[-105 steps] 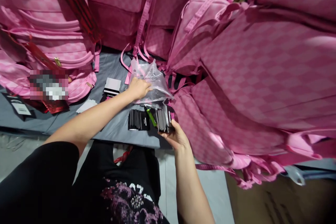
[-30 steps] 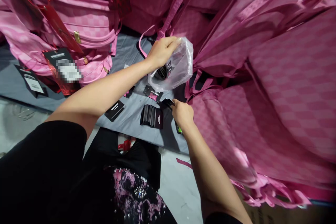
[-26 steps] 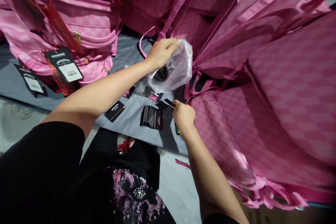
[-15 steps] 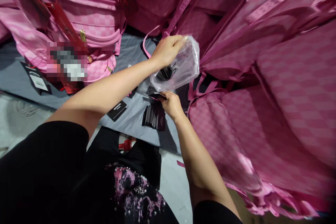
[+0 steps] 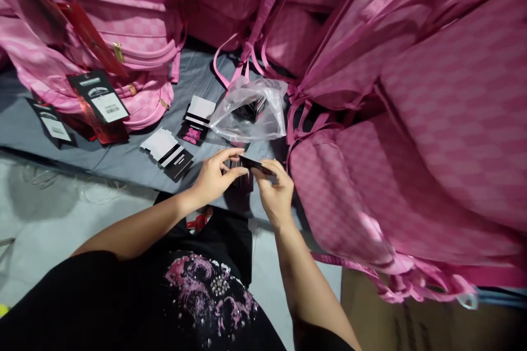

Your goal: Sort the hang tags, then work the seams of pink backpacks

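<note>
"What are the hands doing?"

"The right hand (image 5: 276, 191) is pinching a thin, flat black card (image 5: 259, 165) between thumb and fingers, on the near side of the clear, crinkled plastic bag (image 5: 272, 127). The left hand (image 5: 214, 176) is curving its thumb and fingers toward the card's other end; whether they are gripping it, I can't tell."

"How far along is it looking?"

"Partway, I'd judge. Several groups are already lying outside the bag on the grey cloth (image 5: 102, 162). A close-packed stack of black cards (image 5: 246, 183) is resting on the bag's near side, partly hidden by the hands. A loose group of white and black cards (image 5: 169, 154) is lying to the bag's near left, and some black cards with a pink cartoon figure (image 5: 192, 136) are lying just left of it. As for what's left, the held card isn't being set down yet, and the bag isn't standing empty."

"So what is it containing?"

"A dark bundle of cards (image 5: 249, 112), its edges showing through the plastic; the count is staying unclear."

"Any other containers?"

"A pink checked fabric backpack (image 5: 142, 63) is standing left of the bag, and a larger pink checked backpack (image 5: 448, 142) is filling the right. Neither is showing its inside."
</note>
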Action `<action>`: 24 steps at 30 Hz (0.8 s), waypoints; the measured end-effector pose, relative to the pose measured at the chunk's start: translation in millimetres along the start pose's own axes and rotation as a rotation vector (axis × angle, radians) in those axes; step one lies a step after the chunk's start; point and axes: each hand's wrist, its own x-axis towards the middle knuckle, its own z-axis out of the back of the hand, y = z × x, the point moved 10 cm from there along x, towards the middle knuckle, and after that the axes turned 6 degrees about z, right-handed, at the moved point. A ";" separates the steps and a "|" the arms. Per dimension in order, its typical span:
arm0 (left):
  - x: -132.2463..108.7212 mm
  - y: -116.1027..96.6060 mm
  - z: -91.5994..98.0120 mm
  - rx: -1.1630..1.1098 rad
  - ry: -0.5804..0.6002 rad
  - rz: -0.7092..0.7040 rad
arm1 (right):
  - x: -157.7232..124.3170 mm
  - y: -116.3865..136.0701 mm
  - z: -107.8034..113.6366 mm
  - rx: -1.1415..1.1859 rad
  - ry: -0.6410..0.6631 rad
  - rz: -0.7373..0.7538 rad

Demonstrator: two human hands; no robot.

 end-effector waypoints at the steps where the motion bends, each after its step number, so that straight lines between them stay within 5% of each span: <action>1: -2.8 12.4 -2.1 -0.098 -0.003 0.068 | -5.7 6.1 -6.2 0.048 0.026 -0.013; 5: -5.0 31.8 4.0 -0.352 -0.051 0.207 | -28.8 -2.5 -20.8 0.271 0.078 -0.264; 8: -7.4 35.3 18.1 -0.401 -0.111 0.240 | -31.8 -33.4 -4.5 0.360 -0.069 -0.403; 12: -15.1 47.4 25.8 -0.471 -0.107 0.299 | -15.9 -68.5 28.1 -0.099 -0.083 -0.404; 16: -26.0 67.9 27.1 -0.524 -0.107 0.390 | -8.6 -45.2 32.5 -0.397 -0.034 -0.232; 20: -32.7 83.0 23.3 -0.553 -0.111 0.417 | -30.1 2.9 -13.6 -0.345 0.102 -0.036; 24: -39.0 86.5 28.3 -0.322 -0.169 0.367 | -60.6 11.2 -78.6 -0.210 0.378 -0.081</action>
